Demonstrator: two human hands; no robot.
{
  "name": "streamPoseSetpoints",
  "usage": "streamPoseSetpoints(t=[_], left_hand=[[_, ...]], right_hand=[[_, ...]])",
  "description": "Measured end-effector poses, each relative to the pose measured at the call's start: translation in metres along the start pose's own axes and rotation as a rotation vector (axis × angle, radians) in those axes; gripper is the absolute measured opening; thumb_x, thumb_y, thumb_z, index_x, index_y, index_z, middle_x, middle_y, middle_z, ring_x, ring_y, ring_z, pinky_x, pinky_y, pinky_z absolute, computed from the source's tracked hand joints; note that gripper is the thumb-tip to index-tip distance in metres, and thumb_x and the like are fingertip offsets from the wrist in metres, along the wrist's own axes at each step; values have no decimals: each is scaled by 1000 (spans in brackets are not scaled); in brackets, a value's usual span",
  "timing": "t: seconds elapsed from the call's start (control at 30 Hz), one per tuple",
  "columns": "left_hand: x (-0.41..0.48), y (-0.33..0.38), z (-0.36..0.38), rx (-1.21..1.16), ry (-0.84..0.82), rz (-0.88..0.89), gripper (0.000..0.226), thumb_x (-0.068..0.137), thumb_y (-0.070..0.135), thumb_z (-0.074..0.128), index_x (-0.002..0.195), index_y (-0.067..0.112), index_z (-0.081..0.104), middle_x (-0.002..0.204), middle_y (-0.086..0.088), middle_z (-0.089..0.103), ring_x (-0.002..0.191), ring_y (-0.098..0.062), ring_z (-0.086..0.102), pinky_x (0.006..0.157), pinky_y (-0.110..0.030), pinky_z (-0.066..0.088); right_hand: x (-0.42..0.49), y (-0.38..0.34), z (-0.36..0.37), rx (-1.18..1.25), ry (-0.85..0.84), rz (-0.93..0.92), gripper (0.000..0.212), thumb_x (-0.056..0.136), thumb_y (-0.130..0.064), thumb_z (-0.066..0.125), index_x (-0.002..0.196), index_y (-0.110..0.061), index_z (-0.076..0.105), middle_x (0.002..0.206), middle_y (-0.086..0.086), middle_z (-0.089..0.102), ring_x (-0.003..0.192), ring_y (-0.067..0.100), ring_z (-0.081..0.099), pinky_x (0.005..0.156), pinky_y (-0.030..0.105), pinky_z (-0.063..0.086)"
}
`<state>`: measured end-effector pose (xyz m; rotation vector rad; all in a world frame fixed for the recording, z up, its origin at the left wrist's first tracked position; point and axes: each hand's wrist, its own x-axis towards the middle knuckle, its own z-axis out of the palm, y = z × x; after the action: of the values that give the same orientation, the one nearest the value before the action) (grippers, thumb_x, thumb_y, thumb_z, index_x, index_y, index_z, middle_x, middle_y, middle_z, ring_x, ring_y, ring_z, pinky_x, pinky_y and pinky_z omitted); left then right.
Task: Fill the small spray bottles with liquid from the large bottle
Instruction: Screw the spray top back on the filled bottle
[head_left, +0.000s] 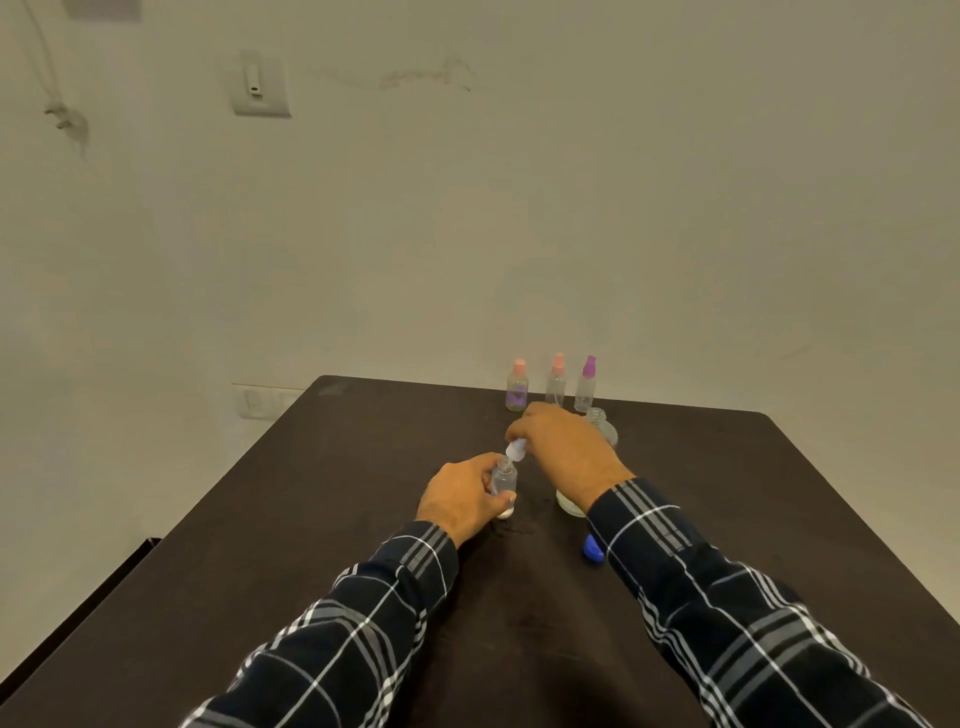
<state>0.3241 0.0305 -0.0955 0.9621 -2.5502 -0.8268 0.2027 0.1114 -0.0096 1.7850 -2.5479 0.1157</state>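
Note:
My left hand (460, 496) grips a small clear spray bottle (504, 480) that stands upright on the dark table (322, 519). My right hand (563, 452) pinches a pale spray cap (516, 450) tilted just above the bottle's open neck. The large clear bottle (602, 428) stands open behind my right hand; my wrist hides most of its body, and its pale base (570, 505) shows below. Three capped small spray bottles line the far edge: two pink-topped (518, 387) (556, 383) and one purple-topped (586, 385).
A blue cap (594, 551) lies on the table beside my right sleeve. A few wet spots (519, 525) mark the tabletop near the held bottle. The wall rises right behind the table's far edge; the table's left edge runs diagonally.

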Motion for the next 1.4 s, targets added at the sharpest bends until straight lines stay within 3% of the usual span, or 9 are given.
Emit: streamPoseSetpoints(t=[0.2, 0.53, 0.83, 0.97, 1.07, 1.3, 1.4], left_hand=[[1, 0, 0, 2, 1, 8, 42, 92, 37, 70, 131, 27, 58, 90, 6, 62, 89, -16, 61, 92, -38, 54], [2, 2, -3, -22, -38, -31, 49, 92, 36, 71, 138, 29, 54, 112, 1, 70, 107, -20, 65, 103, -45, 50], [2, 3, -7, 2, -42, -25, 41, 90, 36, 73, 128, 27, 61, 95, 9, 64, 100, -18, 65, 98, -40, 53], [1, 1, -7, 6, -15, -15, 43, 89, 37, 74, 129, 26, 62, 94, 12, 63, 93, -12, 63, 91, -33, 53], [2, 0, -6, 0, -15, -22, 43, 89, 38, 74, 129, 25, 63, 93, 11, 62, 90, -11, 60, 88, -31, 51], [3, 2, -6, 26, -29, -41, 40, 91, 38, 72, 127, 24, 62, 97, 9, 62, 94, -12, 59, 94, -35, 52], [3, 3, -6, 40, -43, -66, 41, 91, 39, 71, 127, 22, 61, 110, 1, 69, 101, -18, 64, 97, -38, 53]], right_hand=[[-4, 0, 8, 7, 8, -123, 29, 94, -13, 63, 121, -22, 66, 118, 4, 55, 103, 22, 58, 89, 31, 49], [4, -5, 0, -39, -96, -177, 30, 93, -12, 64, 123, -18, 67, 124, 6, 57, 112, 26, 58, 99, 38, 48], [10, -13, -9, -69, -222, -163, 36, 96, -13, 61, 132, -15, 60, 133, 8, 52, 123, 28, 52, 105, 36, 44], [15, -14, -9, -96, -205, -162, 31, 98, -12, 57, 128, -15, 62, 130, 7, 57, 119, 27, 56, 98, 33, 45], [21, -17, -15, -95, -294, -79, 32, 100, -18, 57, 131, -13, 62, 133, 7, 61, 121, 26, 58, 102, 35, 45], [23, -15, -7, -141, -200, 13, 38, 98, -41, 57, 116, -9, 67, 112, 13, 68, 105, 30, 65, 87, 38, 51], [17, -17, -3, -164, -86, 33, 43, 99, -48, 50, 109, -10, 67, 105, 11, 67, 99, 29, 65, 80, 38, 50]])
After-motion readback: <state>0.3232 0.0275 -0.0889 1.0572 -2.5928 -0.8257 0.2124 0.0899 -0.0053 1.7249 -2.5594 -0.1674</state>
